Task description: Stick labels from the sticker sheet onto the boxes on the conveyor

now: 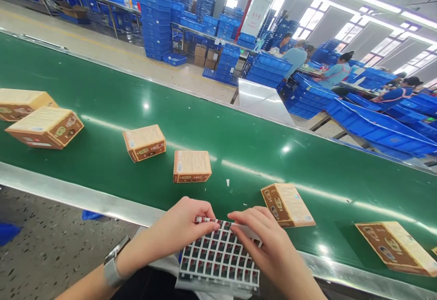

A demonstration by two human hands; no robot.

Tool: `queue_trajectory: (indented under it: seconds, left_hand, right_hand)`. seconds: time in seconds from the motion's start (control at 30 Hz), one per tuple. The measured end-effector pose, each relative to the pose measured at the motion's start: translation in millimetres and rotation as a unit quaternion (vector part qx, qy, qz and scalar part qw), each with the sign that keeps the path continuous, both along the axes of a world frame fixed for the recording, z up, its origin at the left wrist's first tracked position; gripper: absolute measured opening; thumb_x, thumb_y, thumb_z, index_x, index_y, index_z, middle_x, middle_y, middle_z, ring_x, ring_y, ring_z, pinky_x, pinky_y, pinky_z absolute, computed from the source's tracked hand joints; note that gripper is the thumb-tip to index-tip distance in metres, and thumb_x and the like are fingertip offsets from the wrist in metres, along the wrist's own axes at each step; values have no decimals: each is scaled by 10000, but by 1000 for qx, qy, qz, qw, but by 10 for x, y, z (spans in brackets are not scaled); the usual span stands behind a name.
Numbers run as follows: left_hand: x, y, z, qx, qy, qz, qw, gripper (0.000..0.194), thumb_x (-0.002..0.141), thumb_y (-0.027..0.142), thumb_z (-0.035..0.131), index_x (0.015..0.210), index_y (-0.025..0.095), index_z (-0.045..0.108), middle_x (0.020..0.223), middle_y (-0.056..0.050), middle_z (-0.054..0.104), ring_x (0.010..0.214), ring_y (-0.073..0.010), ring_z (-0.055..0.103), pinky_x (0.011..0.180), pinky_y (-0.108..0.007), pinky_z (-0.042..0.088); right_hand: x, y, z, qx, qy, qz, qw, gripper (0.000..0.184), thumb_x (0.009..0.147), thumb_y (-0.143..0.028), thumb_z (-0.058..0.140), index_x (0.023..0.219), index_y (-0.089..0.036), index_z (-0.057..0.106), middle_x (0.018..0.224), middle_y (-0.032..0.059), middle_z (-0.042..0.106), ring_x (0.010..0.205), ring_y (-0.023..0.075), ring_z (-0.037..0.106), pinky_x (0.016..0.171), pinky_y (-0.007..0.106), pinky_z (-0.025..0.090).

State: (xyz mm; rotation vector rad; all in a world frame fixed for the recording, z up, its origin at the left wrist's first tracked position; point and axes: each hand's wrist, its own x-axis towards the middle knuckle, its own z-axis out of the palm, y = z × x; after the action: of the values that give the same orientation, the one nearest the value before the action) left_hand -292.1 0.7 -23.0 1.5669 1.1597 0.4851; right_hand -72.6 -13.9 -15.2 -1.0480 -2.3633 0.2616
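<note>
Low in the centre is a white gridded tray (218, 258) with small dark and red pieces in its cells, tilted towards me. My left hand (186, 220) grips its far left edge, thumb on top and fingers curled behind. A narrow red-and-white strip shows beside those fingers; I cannot tell whether it is part of the tray. My right hand (266, 236) is closed at the far right edge, thumb and fingers bent over the cells. Something pale and thin lies under the right fingers, mostly hidden. Clear plastic (205, 284) shows along the tray's near edge.
A green conveyor belt (112, 81) crosses in front, with a metal rim (112, 202) on my side. Several brown-and-cream boxes lie on it, the nearest being one box (193, 165) beyond my hands and another box (288, 204) beside my right hand. Blue crates (155, 17) and seated people are farther back.
</note>
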Motion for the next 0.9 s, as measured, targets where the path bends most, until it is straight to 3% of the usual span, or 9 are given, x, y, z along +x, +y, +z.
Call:
queue_trajectory:
  seconds: [0.13, 0.3, 0.4, 0.5, 0.57, 0.63, 0.7, 0.77, 0.9]
  left_hand:
    - [6, -31, 19, 7, -3, 29, 1000, 224, 816, 324, 606, 654, 172, 626, 532, 68, 443, 544, -107, 385, 557, -227, 307]
    - [-31, -42, -15, -9, -4, 71, 997, 242, 814, 353, 604, 657, 170, 623, 538, 66, 447, 540, -108, 370, 534, -227, 291]
    - [-119, -50, -20, -15, 9, 85, 996, 252, 824, 362, 605, 671, 164, 634, 554, 62, 477, 541, -105, 378, 518, -222, 285]
    - [-242, -85, 13, -19, 33, 37, 999, 209, 816, 308, 629, 675, 158, 666, 568, 56, 527, 539, -96, 413, 516, -209, 299]
    - [-310, -132, 39, -22, 40, -30, 999, 141, 794, 240, 662, 686, 161, 702, 588, 53, 576, 550, -89, 459, 523, -194, 320]
    - [-347, -195, 54, -22, 39, -89, 995, 79, 772, 192, 707, 703, 169, 738, 607, 46, 626, 569, -88, 513, 537, -181, 347]
    - [-354, -257, 59, -8, 32, -119, 992, 32, 753, 179, 757, 723, 179, 766, 621, 33, 671, 575, -94, 550, 546, -179, 376]
    - [-347, -302, 68, 28, 2, -129, 991, 23, 736, 171, 793, 744, 187, 780, 664, 14, 719, 618, -111, 594, 585, -187, 425]
    - [-352, -315, 121, 150, -55, -124, 979, 64, 746, 148, 806, 728, 186, 758, 862, -16, 775, 839, -156, 652, 706, -212, 508]
  right_hand:
    - [-88, 5, -89, 111, -32, 13, 993, 204, 981, -91, 485, 1004, -209, 649, 846, 25, 727, 729, 155, 677, 910, 383, 480]
    - [-131, -1, -115, 165, 19, 31, 986, 265, 924, -30, 532, 1030, -219, 684, 982, 69, 752, 886, 201, 708, 865, 388, 513]
    - [-129, 75, -93, 65, 104, 29, 992, 170, 899, -99, 612, 927, -246, 692, 962, 49, 752, 887, 207, 709, 788, 354, 560]
    - [-173, 294, -154, -88, 227, -129, 961, 106, 935, -315, 596, 900, -236, 657, 953, 64, 748, 873, 220, 711, 756, 360, 577]
    - [-242, 528, -244, -169, 278, -248, 912, 353, 908, -487, 579, 1131, -214, 609, 1081, 117, 728, 955, 264, 698, 784, 413, 575]
    - [-324, 798, -336, -245, 276, -266, 891, 715, 822, -578, 629, 1390, -187, 440, 1248, 166, 655, 1076, 308, 656, 849, 464, 558]
    - [-393, 1059, -390, -310, 250, -204, 894, 945, 741, -550, 716, 1503, -188, 291, 1319, 163, 608, 1130, 310, 627, 933, 477, 524]
    - [-433, 1278, -390, -382, 227, -81, 892, 1038, 705, -464, 771, 1544, -211, 215, 1349, 136, 596, 1152, 284, 616, 986, 458, 497]
    - [-467, 1554, -257, -540, 147, 172, 811, 1129, 681, -309, 811, 1577, -267, 126, 1452, 109, 544, 1196, 241, 600, 978, 408, 508]
